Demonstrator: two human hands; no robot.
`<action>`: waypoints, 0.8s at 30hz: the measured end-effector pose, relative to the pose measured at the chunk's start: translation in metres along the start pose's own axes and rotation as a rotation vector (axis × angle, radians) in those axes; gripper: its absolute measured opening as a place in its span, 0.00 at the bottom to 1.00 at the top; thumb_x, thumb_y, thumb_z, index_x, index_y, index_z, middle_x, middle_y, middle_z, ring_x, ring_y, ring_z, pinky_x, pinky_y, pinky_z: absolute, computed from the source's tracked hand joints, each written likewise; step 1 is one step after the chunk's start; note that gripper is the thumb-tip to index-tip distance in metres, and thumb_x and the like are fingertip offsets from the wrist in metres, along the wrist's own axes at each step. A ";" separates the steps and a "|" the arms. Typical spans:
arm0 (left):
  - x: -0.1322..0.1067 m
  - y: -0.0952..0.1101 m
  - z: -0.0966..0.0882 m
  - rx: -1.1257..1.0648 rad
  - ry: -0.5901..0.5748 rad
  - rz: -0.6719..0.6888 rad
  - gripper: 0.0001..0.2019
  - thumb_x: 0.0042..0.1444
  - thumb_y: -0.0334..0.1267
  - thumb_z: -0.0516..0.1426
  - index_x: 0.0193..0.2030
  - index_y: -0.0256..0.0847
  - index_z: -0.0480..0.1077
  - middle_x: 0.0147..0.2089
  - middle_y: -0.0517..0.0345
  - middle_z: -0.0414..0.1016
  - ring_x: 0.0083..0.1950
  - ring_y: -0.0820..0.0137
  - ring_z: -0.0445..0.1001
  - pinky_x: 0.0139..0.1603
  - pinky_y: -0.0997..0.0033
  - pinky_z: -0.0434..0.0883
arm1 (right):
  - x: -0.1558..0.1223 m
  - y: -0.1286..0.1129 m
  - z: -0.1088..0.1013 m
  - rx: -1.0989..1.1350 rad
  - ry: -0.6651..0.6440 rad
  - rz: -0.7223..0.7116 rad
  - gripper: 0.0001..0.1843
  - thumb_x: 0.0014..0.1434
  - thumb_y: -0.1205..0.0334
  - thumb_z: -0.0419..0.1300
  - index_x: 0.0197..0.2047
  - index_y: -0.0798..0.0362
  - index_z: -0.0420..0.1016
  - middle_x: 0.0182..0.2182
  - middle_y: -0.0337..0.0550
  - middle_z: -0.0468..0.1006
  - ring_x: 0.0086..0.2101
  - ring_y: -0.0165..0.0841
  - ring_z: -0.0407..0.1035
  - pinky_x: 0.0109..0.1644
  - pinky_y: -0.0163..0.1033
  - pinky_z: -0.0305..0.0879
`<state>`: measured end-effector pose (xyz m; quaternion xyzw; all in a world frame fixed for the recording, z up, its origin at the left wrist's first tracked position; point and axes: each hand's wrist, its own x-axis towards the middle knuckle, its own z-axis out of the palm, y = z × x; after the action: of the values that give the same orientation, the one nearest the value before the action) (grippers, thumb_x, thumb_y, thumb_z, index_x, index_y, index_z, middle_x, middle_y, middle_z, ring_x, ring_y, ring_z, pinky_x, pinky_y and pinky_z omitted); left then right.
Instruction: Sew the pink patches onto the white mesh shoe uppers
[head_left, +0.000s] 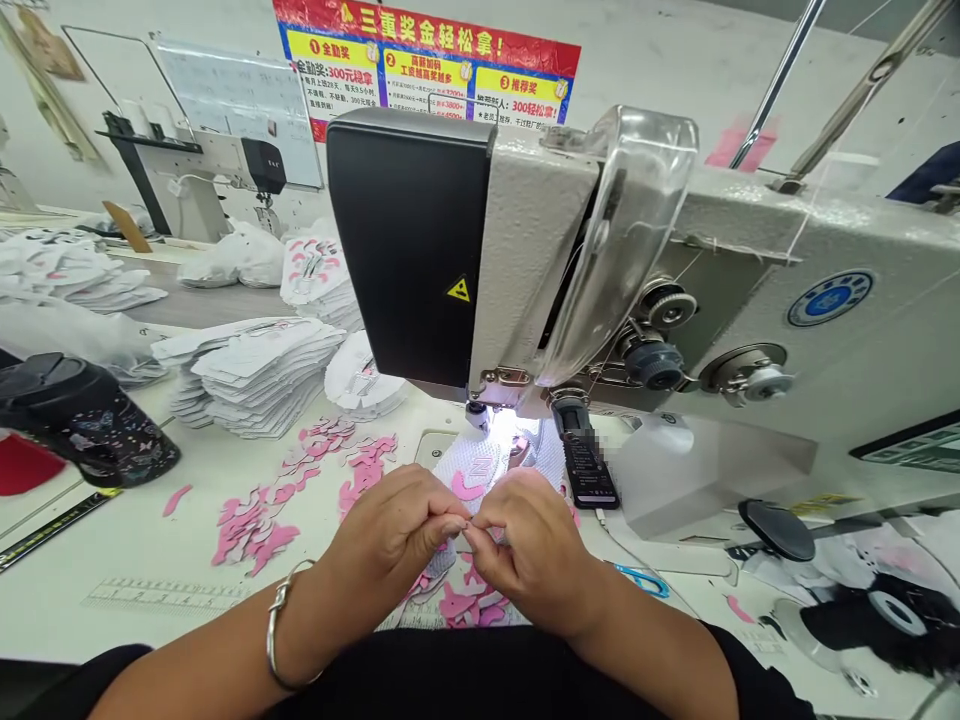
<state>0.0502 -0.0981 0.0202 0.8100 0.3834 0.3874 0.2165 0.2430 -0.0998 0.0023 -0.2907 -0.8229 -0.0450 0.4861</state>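
My left hand (394,535) and my right hand (536,550) meet fingertip to fingertip in front of the sewing machine (532,200). Both are closed in a pinch, thumb against forefinger. Whatever lies between the fingertips is too small to make out. Just beyond them, a white mesh fabric piece (469,452) lies beneath the lit needle area, with a curved pink piece (468,487) on it. My hands hide part of this fabric. More pink cut pieces (471,600) lie below my hands, near the table's front edge.
Loose pink pieces (255,525) spread across the table at left, before stacked white fabric pieces (262,375). A black tumbler (97,430) stands far left. Right of the needle are a phone (590,475) with a cable and a blue-handled tool (645,580); a black thread spool (855,620) lies farther right.
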 end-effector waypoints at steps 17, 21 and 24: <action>0.006 -0.008 -0.008 -0.529 -0.088 -0.562 0.15 0.55 0.51 0.63 0.29 0.41 0.70 0.25 0.62 0.65 0.27 0.72 0.61 0.27 0.74 0.59 | 0.001 0.019 -0.011 -0.064 -0.028 -0.164 0.06 0.63 0.67 0.58 0.44 0.51 0.72 0.38 0.42 0.80 0.40 0.34 0.73 0.49 0.46 0.69; 0.020 -0.015 -0.012 -0.588 0.019 -0.515 0.13 0.53 0.47 0.65 0.29 0.42 0.70 0.27 0.62 0.67 0.28 0.72 0.63 0.29 0.74 0.61 | 0.000 0.035 -0.014 -0.264 -0.023 0.023 0.14 0.62 0.72 0.56 0.51 0.52 0.71 0.46 0.50 0.78 0.48 0.41 0.73 0.53 0.51 0.69; 0.030 -0.019 -0.012 -0.598 0.022 -0.504 0.11 0.54 0.45 0.64 0.31 0.42 0.69 0.28 0.62 0.69 0.30 0.71 0.66 0.32 0.73 0.65 | -0.003 0.042 -0.011 -0.302 -0.064 0.040 0.15 0.62 0.72 0.55 0.51 0.52 0.70 0.47 0.50 0.78 0.49 0.41 0.72 0.56 0.52 0.68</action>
<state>0.0447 -0.0620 0.0294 0.5874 0.4427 0.4253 0.5274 0.2743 -0.0699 -0.0031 -0.3780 -0.8160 -0.1493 0.4112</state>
